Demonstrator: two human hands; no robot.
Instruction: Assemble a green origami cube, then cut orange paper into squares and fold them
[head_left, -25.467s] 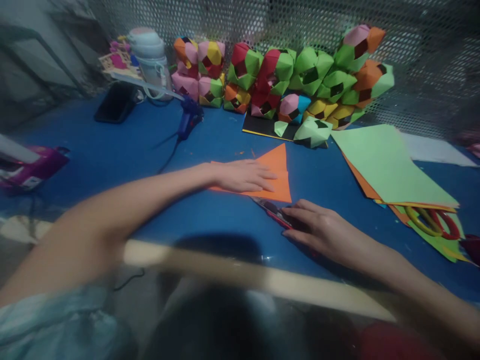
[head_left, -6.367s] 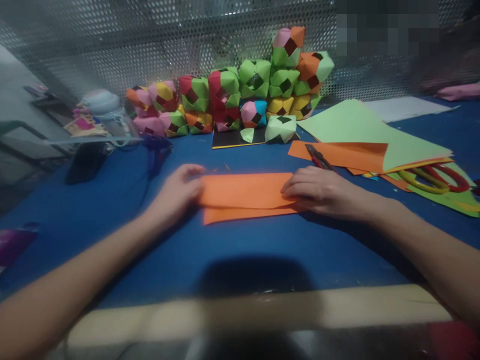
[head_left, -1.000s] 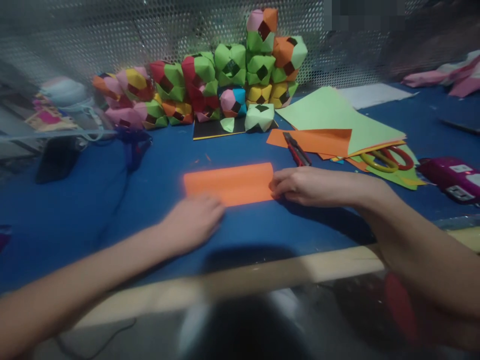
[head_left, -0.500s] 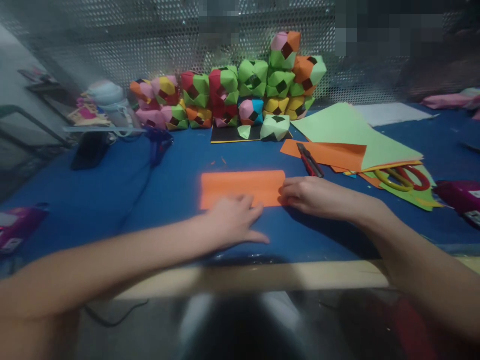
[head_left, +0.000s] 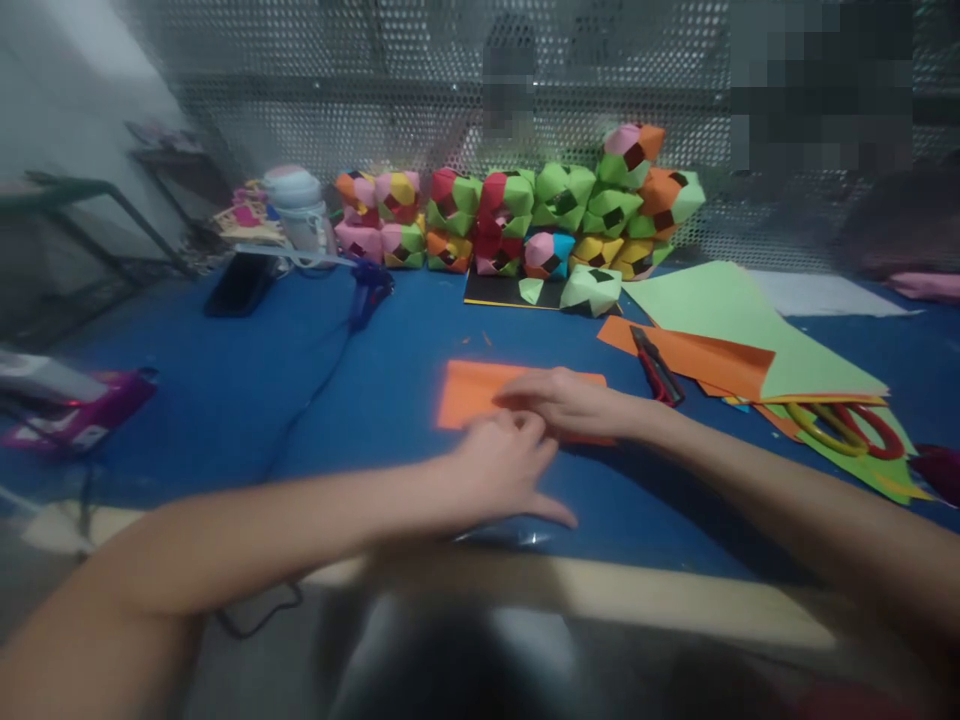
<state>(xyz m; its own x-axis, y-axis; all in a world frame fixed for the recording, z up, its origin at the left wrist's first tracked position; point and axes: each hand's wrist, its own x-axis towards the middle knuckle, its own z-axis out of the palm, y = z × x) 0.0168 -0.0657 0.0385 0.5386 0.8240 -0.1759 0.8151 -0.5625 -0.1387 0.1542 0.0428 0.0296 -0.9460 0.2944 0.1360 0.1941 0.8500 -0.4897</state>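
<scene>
A folded orange paper strip (head_left: 471, 392) lies flat on the blue table (head_left: 225, 400). My right hand (head_left: 574, 402) rests on top of the strip with its fingers stretched leftward, pressing it down. My left hand (head_left: 504, 472) lies at the strip's near edge, thumb splayed out to the right and fingers touching the paper beside my right hand. Neither hand grips anything. The right half of the strip is hidden under my right hand.
A red utility knife (head_left: 658, 366) lies right of the strip. Green and orange sheets (head_left: 750, 345) with scissors (head_left: 847, 430) are at the right. Coloured paper cubes (head_left: 525, 215) line the mesh wall. A glue gun (head_left: 367, 285), phone (head_left: 240, 285) and magenta stapler (head_left: 82, 415) are at the left.
My right hand has slid left along the strip and now covers its right half. My left hand stays at the near edge, closer to the right hand.
</scene>
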